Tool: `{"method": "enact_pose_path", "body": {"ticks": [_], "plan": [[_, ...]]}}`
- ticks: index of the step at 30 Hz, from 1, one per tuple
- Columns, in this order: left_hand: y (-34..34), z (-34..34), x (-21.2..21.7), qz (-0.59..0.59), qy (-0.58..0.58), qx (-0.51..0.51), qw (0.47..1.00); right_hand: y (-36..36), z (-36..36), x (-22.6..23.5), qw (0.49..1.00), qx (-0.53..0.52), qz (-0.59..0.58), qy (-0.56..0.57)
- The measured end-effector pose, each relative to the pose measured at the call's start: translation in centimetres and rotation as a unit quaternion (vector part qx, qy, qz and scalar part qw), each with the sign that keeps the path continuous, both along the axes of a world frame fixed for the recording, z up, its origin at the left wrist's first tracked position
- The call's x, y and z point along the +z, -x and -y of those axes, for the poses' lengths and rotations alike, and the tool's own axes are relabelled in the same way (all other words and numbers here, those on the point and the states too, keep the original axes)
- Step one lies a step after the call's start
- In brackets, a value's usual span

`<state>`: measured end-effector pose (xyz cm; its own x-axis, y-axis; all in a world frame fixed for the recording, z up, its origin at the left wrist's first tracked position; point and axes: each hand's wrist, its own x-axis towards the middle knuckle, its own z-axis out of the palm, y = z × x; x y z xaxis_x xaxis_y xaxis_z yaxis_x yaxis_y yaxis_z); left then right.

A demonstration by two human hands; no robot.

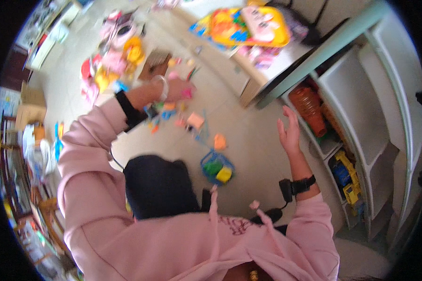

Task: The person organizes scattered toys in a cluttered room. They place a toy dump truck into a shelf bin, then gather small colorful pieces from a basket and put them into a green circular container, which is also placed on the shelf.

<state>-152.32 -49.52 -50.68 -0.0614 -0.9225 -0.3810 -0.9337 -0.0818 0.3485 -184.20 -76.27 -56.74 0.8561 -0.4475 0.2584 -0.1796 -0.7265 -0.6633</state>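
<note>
My left hand (pixel 177 88) reaches out over a scatter of small coloured toys (pixel 183 117) on the pale floor. It is blurred, a small pink piece (pixel 188 93) shows at its fingertips, and whether it grips that piece is unclear. A black band and a light bracelet sit on that wrist. My right hand (pixel 290 132) is raised with its fingers spread and holds nothing, close to the white shelf unit (pixel 361 126). A small blue basket (pixel 210 159) with a green and a yellow block lies on the floor between my arms.
The shelf unit holds an orange ridged toy (pixel 309 108) and a yellow toy truck (pixel 349 180). A low table edge (pixel 267 79) carries a bright yellow play tray (pixel 248 25). More toys (pixel 112 61) are piled on the floor at far left.
</note>
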Motion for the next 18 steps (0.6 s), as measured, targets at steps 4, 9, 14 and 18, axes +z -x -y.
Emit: {"method": "enact_pose_path", "body": {"ticks": [4,9,14,18], "plan": [[-1.0,-13.5,-2.7,-0.060,-0.028,0.287,0.956,1.1,-6.1,-6.5,0.954,0.077,-0.206,-0.202],[5.7,-18.7,-12.4,-0.352,-0.227,0.447,0.790,5.8,-14.6,-11.7,0.894,0.175,-0.364,-0.194],[9.4,-14.7,-19.3,-0.453,-0.288,0.415,0.735,7.0,-19.5,-12.3,0.927,0.131,-0.322,-0.141],[12.0,-12.4,-21.1,-0.525,-0.302,0.355,0.712,4.5,-19.3,-12.6,0.904,0.091,-0.368,-0.197]]}}
